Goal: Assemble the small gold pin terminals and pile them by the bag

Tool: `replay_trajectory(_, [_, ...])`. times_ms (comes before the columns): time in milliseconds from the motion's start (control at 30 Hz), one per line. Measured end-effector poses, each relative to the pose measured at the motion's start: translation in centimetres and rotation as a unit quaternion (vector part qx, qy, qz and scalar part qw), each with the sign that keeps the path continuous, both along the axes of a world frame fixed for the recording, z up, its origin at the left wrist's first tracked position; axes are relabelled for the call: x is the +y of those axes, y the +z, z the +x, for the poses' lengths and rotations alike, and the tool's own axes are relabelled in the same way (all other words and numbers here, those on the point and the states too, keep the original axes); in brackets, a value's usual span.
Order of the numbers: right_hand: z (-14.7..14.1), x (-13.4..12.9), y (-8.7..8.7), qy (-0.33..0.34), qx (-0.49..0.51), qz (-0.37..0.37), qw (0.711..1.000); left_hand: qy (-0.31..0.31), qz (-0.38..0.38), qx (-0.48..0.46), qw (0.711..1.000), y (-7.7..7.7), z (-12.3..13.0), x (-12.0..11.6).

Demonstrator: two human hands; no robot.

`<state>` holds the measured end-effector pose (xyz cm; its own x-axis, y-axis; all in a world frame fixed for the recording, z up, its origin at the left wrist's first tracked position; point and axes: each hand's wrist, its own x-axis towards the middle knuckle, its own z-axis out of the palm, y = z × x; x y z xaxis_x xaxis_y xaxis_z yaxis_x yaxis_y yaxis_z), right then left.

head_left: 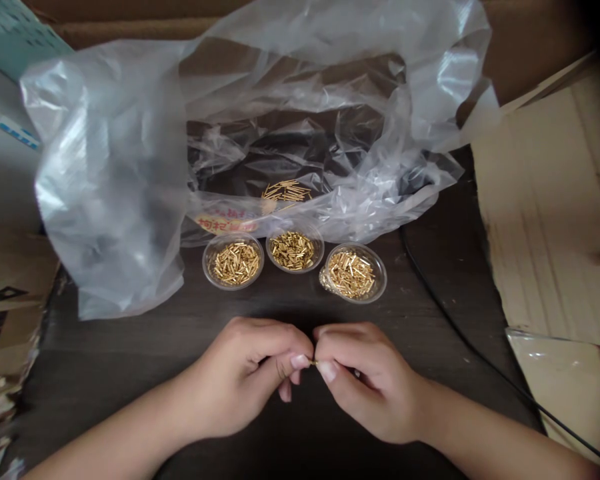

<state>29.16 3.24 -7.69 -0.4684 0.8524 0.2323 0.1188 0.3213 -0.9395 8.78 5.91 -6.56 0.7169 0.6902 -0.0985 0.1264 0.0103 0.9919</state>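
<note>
My left hand [260, 373] and my right hand [365, 380] meet fingertip to fingertip over the dark table. Both are closed in a pinch, and a tiny gold-coloured metal pin [314, 363] shows in the small gap between them. Most of the pin is hidden by the thumbs and forefingers. Beyond the hands stand three clear round cups: a left cup [206, 272], a middle cup [321, 248] and a right cup [381, 280]. Each holds many small gold-coloured metal pieces. A loose pile of longer gold pins [287, 192] lies behind them, at the plastic bag.
A large crumpled clear plastic bag [115, 167] spreads across the back. Down the right side of the dark table [180, 347] runs a black cable [460, 333]. Cardboard [550, 207] stands at the right, with a carton [10, 307] at the left.
</note>
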Motion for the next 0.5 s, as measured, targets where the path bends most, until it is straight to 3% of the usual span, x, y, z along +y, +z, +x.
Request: replay_trajectory(500, [-0.3, -1.1, -0.4, -0.056, -0.136, 0.116, 0.982, 0.037, 0.036, 0.040, 0.998, -0.5, 0.2, -0.5])
